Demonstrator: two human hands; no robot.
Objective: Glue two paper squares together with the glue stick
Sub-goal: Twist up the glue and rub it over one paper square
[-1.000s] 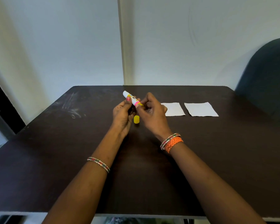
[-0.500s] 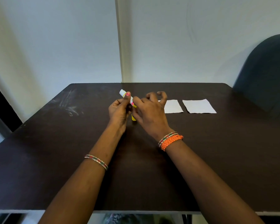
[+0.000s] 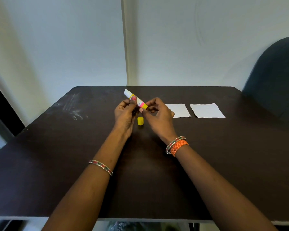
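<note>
Left hand [image 3: 124,114] fingers clamp the glue stick [image 3: 135,99]; right hand [image 3: 158,115] fingers pinch its yellow end above the cap [image 3: 140,121] on the desk [image 3: 223,155].

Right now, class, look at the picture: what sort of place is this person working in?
Probably a plain indoor room, an office or study corner. A dark table stands against bare pale walls, with a dark padded chair beside it. Nothing else marks the room.

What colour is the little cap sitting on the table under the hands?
Yellow. The cap shows best in the head view, on the dark table.
</note>
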